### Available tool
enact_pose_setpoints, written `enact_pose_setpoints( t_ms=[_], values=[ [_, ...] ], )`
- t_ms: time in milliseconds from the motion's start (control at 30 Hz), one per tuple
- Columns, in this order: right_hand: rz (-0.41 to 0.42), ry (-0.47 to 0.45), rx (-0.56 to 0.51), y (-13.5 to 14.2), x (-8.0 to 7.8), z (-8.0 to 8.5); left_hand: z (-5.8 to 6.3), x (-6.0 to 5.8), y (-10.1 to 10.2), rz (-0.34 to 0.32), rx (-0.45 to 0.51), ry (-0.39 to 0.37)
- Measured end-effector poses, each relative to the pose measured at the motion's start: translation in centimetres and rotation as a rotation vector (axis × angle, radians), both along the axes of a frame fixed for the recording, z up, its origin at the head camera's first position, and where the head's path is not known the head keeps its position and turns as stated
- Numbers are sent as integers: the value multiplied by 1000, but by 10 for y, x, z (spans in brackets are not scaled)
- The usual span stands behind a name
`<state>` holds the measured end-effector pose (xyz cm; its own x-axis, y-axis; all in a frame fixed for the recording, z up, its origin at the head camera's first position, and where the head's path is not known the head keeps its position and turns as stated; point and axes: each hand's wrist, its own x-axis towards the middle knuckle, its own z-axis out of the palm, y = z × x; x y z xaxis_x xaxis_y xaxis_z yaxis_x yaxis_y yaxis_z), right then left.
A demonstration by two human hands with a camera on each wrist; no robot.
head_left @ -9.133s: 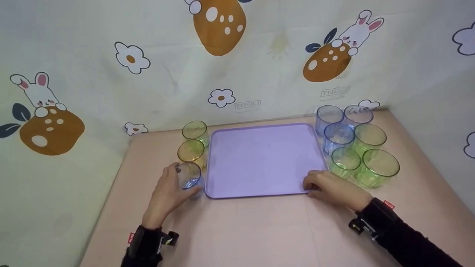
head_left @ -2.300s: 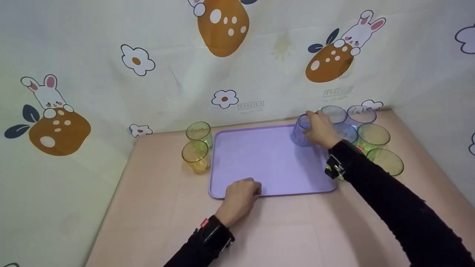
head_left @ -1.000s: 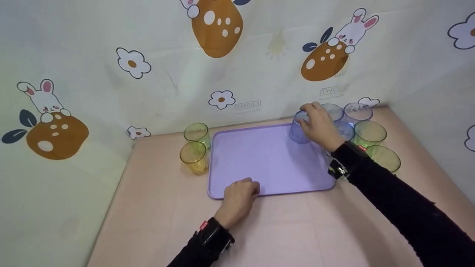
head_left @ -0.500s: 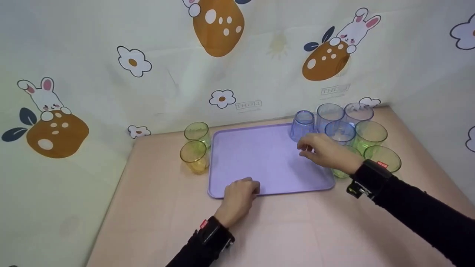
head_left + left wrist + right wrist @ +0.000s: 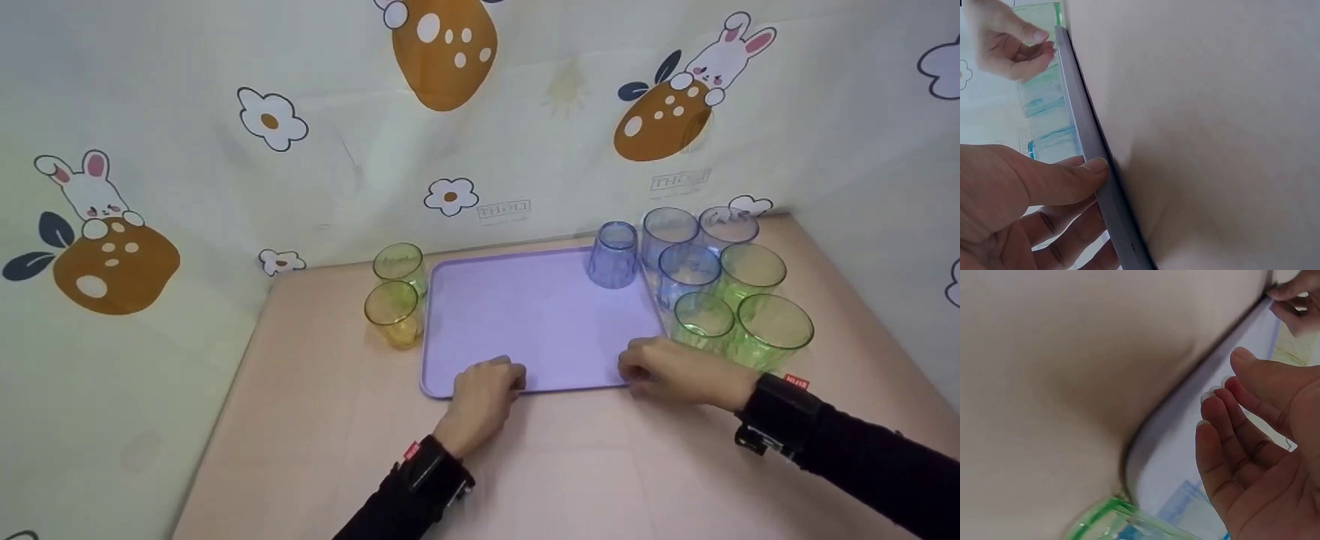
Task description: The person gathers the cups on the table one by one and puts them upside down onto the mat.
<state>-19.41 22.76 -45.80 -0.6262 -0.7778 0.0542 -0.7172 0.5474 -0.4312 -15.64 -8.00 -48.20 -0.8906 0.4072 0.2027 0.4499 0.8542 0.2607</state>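
Observation:
A purple tray (image 5: 532, 322) lies on the table. My left hand (image 5: 484, 394) is at its front edge; in the left wrist view the thumb (image 5: 1081, 180) presses the outer side of the rim while the other fingers reach over to the inside. My right hand (image 5: 679, 371) hovers by the tray's front right corner, fingers loosely bent with nothing between them, as the right wrist view (image 5: 1252, 433) also shows of that hand. A blue glass (image 5: 613, 259) stands upside down in the tray's back right corner.
Right of the tray stand several upright glasses, among them a blue one (image 5: 688, 274) and a green one (image 5: 776, 330). On the left are a green glass (image 5: 400, 266) and a yellow glass (image 5: 394, 315). A patterned cloth (image 5: 337, 150) backs the table.
Earlier my left hand held a blue glass left of the tray. Later my right hand held an upside-down blue glass at the tray's back right, let go and drew back toward the front edge.

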Motion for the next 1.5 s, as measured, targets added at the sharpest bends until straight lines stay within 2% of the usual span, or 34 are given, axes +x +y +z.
enact_pose_setpoints(
  t_ms=[300,533,800,1100,1233,1367,1433,1500],
  values=[
    [23,72,-56,4,3,-14,-3,1,0,-8,-6,54],
    [-12,87,-85,6,4,-20,-2,1,-1,5,18,16],
    [-24,103,-107,6,6,-23,-2,1,-1,-4,42,6],
    [-13,111,-140,5,8,-23,-5,1,-8,-5,128,-71],
    [5,127,-164,5,8,-24,-2,3,-16,-17,199,-77],
    [-16,114,-154,5,8,-24,7,2,-32,-41,271,-89],
    [-29,105,-141,4,7,-24,13,0,-45,-51,311,-125],
    [-34,97,-135,3,7,-25,20,-2,-62,-52,341,-194]
  ],
)
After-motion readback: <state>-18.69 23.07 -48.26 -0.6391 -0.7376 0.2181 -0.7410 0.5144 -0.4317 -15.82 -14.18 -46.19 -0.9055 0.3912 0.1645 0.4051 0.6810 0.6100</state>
